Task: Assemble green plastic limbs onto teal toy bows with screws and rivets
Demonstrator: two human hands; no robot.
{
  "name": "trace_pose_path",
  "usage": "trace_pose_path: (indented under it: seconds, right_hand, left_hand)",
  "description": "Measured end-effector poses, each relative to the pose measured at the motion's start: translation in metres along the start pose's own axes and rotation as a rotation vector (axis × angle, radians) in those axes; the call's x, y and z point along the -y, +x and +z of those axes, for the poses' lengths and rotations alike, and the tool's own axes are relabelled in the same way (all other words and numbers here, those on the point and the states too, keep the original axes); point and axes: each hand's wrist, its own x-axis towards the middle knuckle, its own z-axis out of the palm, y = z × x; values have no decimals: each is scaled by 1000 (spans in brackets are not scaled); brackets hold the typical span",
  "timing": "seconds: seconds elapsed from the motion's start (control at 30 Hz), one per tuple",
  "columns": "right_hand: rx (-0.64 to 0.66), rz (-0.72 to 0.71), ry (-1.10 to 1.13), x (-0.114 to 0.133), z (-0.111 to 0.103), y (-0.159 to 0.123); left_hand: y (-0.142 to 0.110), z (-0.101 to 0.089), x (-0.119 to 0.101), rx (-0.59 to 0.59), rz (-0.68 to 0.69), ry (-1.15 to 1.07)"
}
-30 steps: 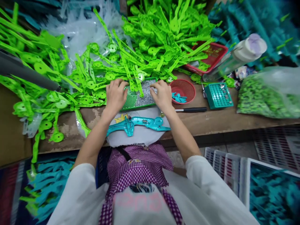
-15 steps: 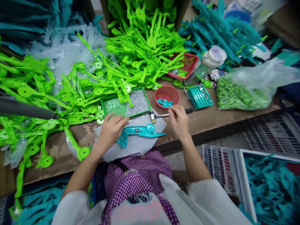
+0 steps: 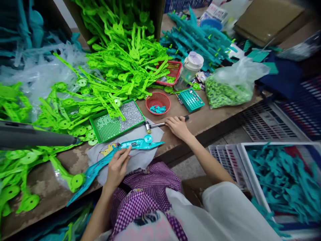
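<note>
A long teal plastic part (image 3: 147, 144) lies across a pale cloth (image 3: 152, 132) on the bench in front of me. My left hand (image 3: 118, 165) is closed at the middle of this part, fingertips beside a small dark metal piece (image 3: 133, 144) set in it. My right hand (image 3: 177, 128) has its fingers over the handle of a small hammer (image 3: 157, 125), whose head rests at the cloth's upper edge. Just behind is a green tray (image 3: 106, 129) holding small silvery pieces. A red round basket (image 3: 157, 97) with small teal pieces stands beyond the hammer.
Bright green plastic parts (image 3: 117, 73) are heaped at the back and left. A teal perforated box (image 3: 192, 100), a lidded bottle (image 3: 190, 68) and a bag of green pieces (image 3: 228, 88) stand to the right. A dark grey rod (image 3: 37, 135) juts in from the left. A crate (image 3: 262, 201) holds teal parts.
My right hand has come down onto the hammer handle. My left hand has shifted toward me along the teal part, exposing more of its left end. The camera view has turned right.
</note>
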Motion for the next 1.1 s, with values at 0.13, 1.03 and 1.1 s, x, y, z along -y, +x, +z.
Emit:
trace_pose_path:
  seconds: [0.13,1.03,1.1]
  right_hand:
    - [-180,-30,-20,-5,1,-36]
    - [-67,432,616,77,-86,-33]
    - [34,30,857,145,-74,-35]
  left_hand:
    - [-2,-9,-4,57,-34,-146]
    - [-31,12,-26,-172,-187,-57]
    - [-31,12,-29,-229,-269,-89]
